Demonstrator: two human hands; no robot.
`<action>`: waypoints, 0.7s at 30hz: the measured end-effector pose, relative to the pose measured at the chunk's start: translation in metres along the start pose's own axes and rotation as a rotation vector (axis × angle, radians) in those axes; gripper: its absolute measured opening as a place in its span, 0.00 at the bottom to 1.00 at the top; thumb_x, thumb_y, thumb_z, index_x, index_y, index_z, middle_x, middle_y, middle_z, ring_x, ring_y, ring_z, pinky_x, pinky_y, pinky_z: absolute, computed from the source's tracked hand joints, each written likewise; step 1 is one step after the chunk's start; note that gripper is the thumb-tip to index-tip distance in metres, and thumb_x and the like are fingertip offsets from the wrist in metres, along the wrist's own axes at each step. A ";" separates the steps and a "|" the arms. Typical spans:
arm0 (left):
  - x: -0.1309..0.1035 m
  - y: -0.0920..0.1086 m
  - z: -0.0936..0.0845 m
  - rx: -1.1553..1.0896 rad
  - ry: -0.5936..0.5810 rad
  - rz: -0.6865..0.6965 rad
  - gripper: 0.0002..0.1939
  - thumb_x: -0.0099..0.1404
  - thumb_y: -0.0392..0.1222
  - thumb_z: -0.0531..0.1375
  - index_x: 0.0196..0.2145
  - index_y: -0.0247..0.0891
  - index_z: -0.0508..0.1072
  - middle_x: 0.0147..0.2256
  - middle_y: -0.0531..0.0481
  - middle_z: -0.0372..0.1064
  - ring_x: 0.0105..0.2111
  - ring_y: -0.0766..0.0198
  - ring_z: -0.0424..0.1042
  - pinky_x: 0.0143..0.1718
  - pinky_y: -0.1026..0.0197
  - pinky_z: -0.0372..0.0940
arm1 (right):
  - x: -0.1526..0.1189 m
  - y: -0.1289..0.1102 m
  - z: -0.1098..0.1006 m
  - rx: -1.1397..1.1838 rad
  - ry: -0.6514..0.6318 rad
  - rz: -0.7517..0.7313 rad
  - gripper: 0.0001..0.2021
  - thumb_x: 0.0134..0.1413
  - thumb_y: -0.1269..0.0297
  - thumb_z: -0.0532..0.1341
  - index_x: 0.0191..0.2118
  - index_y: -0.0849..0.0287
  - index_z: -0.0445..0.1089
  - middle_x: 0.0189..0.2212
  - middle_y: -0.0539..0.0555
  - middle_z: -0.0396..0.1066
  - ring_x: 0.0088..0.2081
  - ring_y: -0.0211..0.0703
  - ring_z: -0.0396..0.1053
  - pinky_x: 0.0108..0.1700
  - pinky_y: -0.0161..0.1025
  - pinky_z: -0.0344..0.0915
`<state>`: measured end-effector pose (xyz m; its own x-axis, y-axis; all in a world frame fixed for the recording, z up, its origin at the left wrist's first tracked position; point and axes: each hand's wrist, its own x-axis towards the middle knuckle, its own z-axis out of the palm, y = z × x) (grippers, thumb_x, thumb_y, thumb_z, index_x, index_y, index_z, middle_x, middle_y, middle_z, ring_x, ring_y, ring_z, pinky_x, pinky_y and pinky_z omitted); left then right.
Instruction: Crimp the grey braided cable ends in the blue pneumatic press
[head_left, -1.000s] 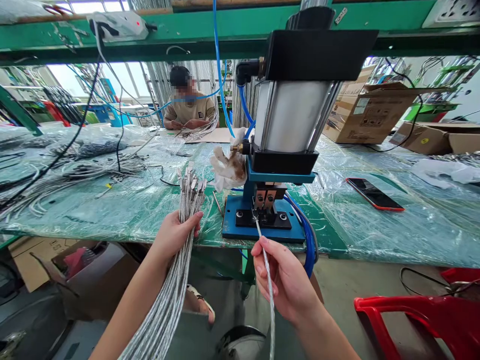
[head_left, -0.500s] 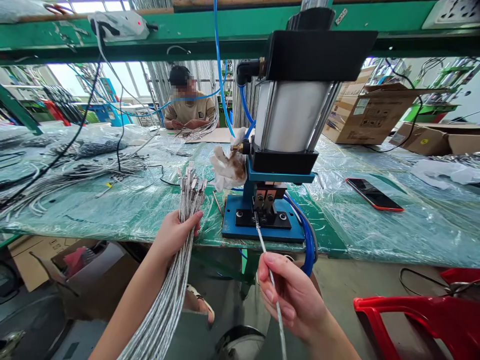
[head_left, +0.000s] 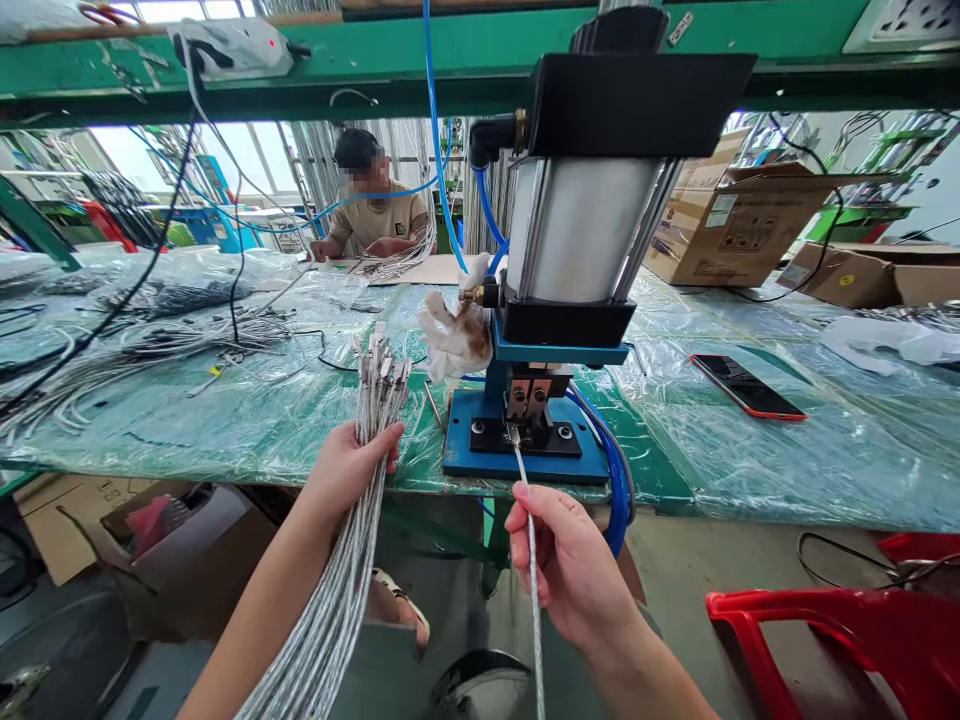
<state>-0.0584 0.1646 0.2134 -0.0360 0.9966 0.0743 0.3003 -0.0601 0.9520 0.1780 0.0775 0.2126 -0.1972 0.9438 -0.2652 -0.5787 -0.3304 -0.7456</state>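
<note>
My left hand [head_left: 356, 470] is wrapped round a thick bundle of grey braided cables [head_left: 330, 610], whose metal end pieces [head_left: 382, 365] stick up above the fist. Between the thumb and fingers of my right hand [head_left: 562, 560] is a single grey cable [head_left: 534, 590]. Its flat metal end [head_left: 514, 434] sits at the black die block of a pneumatic press [head_left: 577, 230], just in front of the jaws. The press stands on a blue base plate [head_left: 457, 455] at the table's front edge. Whether the metal end touches the jaws I cannot tell.
A dirty white cloth [head_left: 454, 335] hangs at the press's left side. Blue air hoses [head_left: 616, 490] curve down on its right. A phone [head_left: 748, 386] lies on the plastic-covered table. More cables [head_left: 165, 355] lie left. A co-worker [head_left: 375, 210] sits opposite; a red stool [head_left: 825, 620] stands lower right.
My right hand has shifted slightly up and left, and the cable's lower part has swung left. The metal end now shows flatter at the die. My left hand stays with the bundle.
</note>
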 end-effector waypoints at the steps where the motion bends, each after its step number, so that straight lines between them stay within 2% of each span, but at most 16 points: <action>1: 0.000 0.000 0.000 -0.006 -0.001 0.004 0.19 0.59 0.57 0.63 0.26 0.37 0.70 0.22 0.51 0.69 0.22 0.62 0.68 0.24 0.62 0.60 | 0.001 -0.001 0.001 0.004 0.019 -0.011 0.18 0.49 0.53 0.66 0.19 0.63 0.70 0.10 0.49 0.65 0.09 0.29 0.56 0.11 0.27 0.47; 4: -0.001 0.001 0.001 -0.009 -0.002 0.009 0.19 0.59 0.57 0.63 0.26 0.37 0.70 0.22 0.50 0.68 0.22 0.62 0.67 0.24 0.62 0.60 | 0.004 -0.003 0.003 0.038 0.055 -0.056 0.19 0.49 0.56 0.66 0.16 0.63 0.67 0.07 0.46 0.56 0.11 0.28 0.53 0.15 0.28 0.45; 7: -0.001 0.000 0.001 -0.014 0.004 -0.001 0.19 0.58 0.57 0.63 0.26 0.36 0.70 0.22 0.50 0.68 0.22 0.62 0.67 0.24 0.62 0.59 | 0.007 -0.005 0.007 0.077 0.063 -0.090 0.19 0.49 0.58 0.66 0.15 0.62 0.65 0.08 0.44 0.52 0.11 0.27 0.50 0.16 0.30 0.43; 14: -0.001 0.000 0.000 -0.033 -0.009 0.000 0.19 0.58 0.57 0.63 0.27 0.36 0.70 0.23 0.50 0.68 0.22 0.62 0.68 0.24 0.62 0.60 | 0.021 -0.004 0.015 0.173 0.069 -0.107 0.16 0.50 0.60 0.65 0.17 0.61 0.65 0.09 0.43 0.52 0.11 0.27 0.47 0.16 0.32 0.39; 21: 0.000 -0.001 0.000 -0.026 -0.015 0.015 0.20 0.59 0.57 0.63 0.26 0.36 0.69 0.22 0.51 0.67 0.22 0.63 0.67 0.24 0.62 0.60 | 0.026 0.003 0.009 0.145 0.077 -0.129 0.17 0.51 0.60 0.65 0.18 0.61 0.65 0.09 0.43 0.52 0.12 0.28 0.47 0.16 0.32 0.40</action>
<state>-0.0583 0.1648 0.2124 -0.0174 0.9963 0.0841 0.2753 -0.0760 0.9583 0.1638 0.1014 0.2092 -0.0562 0.9731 -0.2232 -0.7045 -0.1971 -0.6818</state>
